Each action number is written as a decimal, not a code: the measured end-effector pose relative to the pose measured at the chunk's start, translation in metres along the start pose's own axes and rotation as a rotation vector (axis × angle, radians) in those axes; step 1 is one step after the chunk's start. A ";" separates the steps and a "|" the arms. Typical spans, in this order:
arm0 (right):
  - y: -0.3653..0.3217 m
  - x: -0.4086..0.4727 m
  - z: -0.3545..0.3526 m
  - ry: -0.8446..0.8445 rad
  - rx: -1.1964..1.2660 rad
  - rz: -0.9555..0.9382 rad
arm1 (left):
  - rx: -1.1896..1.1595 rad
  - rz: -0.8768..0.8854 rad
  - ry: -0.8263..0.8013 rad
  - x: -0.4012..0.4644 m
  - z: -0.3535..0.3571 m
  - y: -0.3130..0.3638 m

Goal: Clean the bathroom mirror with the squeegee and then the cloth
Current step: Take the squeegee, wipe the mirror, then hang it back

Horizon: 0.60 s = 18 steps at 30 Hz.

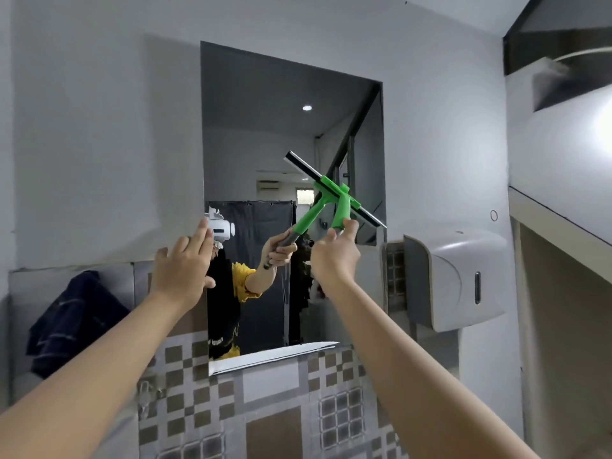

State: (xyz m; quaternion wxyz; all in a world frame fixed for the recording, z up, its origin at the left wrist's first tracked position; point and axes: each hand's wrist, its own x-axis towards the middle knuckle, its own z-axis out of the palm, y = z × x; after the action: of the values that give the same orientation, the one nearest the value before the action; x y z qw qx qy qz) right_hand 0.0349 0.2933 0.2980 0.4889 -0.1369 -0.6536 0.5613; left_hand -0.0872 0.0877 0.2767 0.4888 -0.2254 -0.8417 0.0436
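Squeegee on mirror
My right hand point(335, 256) grips the green squeegee point(342, 200) handle, blade above on the mirror point(265, 104); my left hand point(183, 265) flat, released

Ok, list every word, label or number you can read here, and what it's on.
None can be read.
Reflected black shirt: white print near the hem, too blurred.
Dispenser: no label visible.
Squeegee: no marking visible.
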 end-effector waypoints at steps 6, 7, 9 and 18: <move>-0.006 -0.028 0.022 -0.032 0.016 0.006 | 0.048 0.056 0.039 -0.005 0.002 -0.007; -0.006 -0.032 0.025 -0.041 0.012 0.004 | 0.052 0.073 0.054 -0.008 0.004 -0.009; -0.005 -0.039 0.030 -0.048 0.009 0.001 | 0.045 0.097 0.065 -0.014 0.009 -0.010; -0.001 -0.058 0.046 -0.066 -0.004 -0.038 | 0.034 0.122 0.046 -0.020 0.020 -0.015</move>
State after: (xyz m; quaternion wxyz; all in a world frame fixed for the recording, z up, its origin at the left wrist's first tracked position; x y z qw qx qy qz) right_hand 0.0268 0.2230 0.2755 0.4775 -0.1067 -0.6729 0.5548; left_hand -0.1006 0.0685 0.2550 0.5080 -0.2689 -0.8141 0.0826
